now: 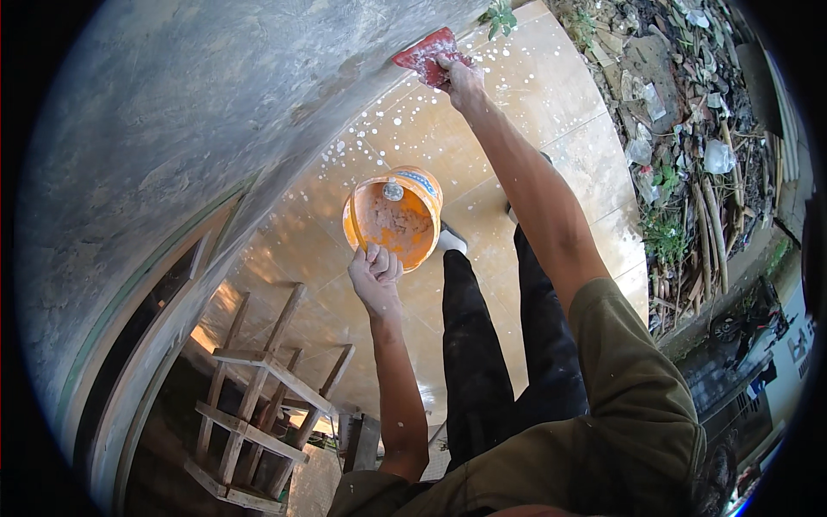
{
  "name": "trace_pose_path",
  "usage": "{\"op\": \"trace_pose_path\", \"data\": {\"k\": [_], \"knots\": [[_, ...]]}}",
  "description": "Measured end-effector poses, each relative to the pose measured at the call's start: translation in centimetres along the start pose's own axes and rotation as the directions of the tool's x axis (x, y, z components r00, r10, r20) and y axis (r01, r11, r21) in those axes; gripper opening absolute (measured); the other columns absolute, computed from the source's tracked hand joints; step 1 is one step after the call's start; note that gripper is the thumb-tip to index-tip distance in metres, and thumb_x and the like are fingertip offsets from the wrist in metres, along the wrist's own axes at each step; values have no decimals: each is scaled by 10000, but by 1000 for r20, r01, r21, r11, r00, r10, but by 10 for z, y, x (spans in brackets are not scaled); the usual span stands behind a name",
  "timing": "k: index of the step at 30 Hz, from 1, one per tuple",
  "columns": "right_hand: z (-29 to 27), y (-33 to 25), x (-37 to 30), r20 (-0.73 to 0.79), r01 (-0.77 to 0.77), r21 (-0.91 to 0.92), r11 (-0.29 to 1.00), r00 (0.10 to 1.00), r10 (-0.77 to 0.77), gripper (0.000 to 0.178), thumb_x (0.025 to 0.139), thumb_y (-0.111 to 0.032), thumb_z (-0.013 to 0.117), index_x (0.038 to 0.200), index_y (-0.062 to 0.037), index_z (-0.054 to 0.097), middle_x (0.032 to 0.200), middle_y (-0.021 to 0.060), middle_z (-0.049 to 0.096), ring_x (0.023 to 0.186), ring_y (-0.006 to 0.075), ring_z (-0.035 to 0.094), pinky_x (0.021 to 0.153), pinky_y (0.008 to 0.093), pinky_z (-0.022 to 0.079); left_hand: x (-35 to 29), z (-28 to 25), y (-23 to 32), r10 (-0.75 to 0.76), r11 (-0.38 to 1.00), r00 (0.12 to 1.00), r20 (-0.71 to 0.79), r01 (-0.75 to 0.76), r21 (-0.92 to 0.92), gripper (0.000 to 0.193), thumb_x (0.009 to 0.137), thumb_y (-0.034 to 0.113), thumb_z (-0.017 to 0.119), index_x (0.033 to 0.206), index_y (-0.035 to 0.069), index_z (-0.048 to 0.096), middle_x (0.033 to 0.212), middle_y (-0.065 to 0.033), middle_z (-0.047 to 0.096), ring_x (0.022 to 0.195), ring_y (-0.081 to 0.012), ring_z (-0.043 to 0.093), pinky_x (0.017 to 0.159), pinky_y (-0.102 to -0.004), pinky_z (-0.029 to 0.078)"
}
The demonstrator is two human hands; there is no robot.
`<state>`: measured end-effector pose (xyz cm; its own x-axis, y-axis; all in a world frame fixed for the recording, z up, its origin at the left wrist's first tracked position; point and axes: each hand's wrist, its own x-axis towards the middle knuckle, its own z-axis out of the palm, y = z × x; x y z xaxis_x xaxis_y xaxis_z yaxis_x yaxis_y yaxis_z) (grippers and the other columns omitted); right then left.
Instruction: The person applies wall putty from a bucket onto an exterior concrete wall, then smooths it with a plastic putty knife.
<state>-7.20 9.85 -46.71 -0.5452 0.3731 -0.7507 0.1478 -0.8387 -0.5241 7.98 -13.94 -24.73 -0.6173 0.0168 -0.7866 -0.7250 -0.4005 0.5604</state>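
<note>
My left hand point(376, 274), dusted white, is closed on the near rim of an orange bucket point(436, 195). Patches of pale plaster or putty point(389, 226) coat the bucket's inside, and a round whitish thing sits at its far inner edge. With my right arm stretched far forward, my right hand point(461, 79) grips a red, flat scraper point(428, 53) smeared with white. The scraper is at the foot of the grey wall point(198, 112); whether its edge touches the wall I cannot tell. My right fingers are partly hidden behind it.
White spots speckle the tan tiled floor point(551, 112). A wooden frame or ladder point(250, 388) stands at lower left beside a framed opening point(138, 345) in the wall. Right of the floor's edge lies ground with sticks and litter point(680, 155). A small plant point(500, 17) grows by the wall.
</note>
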Motion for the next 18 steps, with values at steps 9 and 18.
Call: {"op": "trace_pose_path", "data": {"k": [9,18], "knots": [[43,-30,6,-20,-45,-8,999,999,45,121,839,-32,553,932,43,544,856,121,607,736,236,627,675,393,570,-1,1,12,14,1000,1000,-10,-14,2,217,871,253,359,686,140,340,537,50,194,452,-75,160,447,-240,156],[50,-78,-50,297,8,23,1000,955,-15,170,852,-65,545,999,20,554,946,120,604,853,208,610,797,352,533,-12,-4,24,51,997,999,11,-50,-58,214,872,250,349,689,140,340,542,49,206,452,-74,172,451,-238,165]]}}
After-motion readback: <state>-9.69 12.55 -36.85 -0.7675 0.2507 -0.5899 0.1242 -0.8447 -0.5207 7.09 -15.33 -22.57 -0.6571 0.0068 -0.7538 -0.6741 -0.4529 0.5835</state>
